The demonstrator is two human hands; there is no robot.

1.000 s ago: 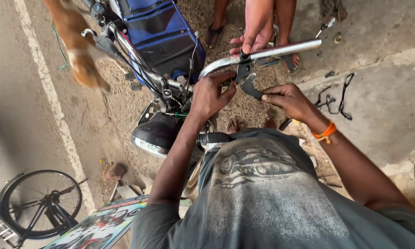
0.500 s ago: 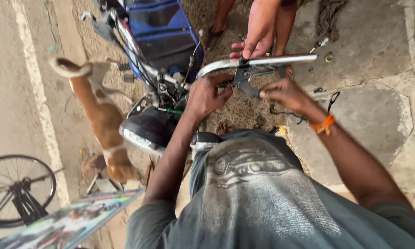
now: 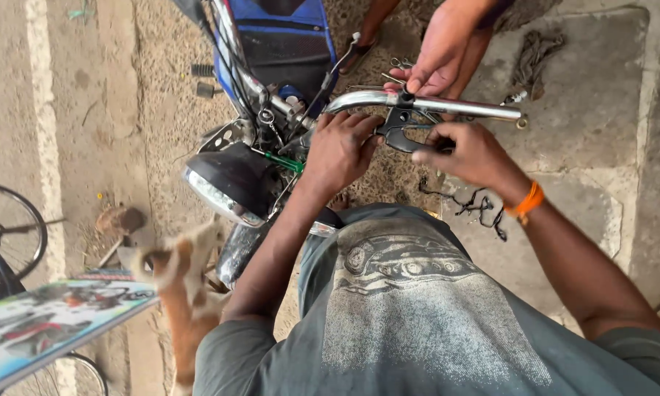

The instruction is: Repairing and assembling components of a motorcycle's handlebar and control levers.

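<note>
Co-worker's hand (image 3: pixel 438 55) crowding the handlebar (image 3: pixel 462 108).

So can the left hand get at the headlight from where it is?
Probably yes: the left hand rests by the handlebar, with the headlight just below-left and nothing between them.

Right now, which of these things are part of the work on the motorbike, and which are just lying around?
In use:
left hand at the black lever bracket
right hand on the same bracket
chrome handlebar
another person's hand steadying the bar

Lying about:
rag on the concrete
black cables on the ground
bicycle wheel
headlamp, untouched
</note>
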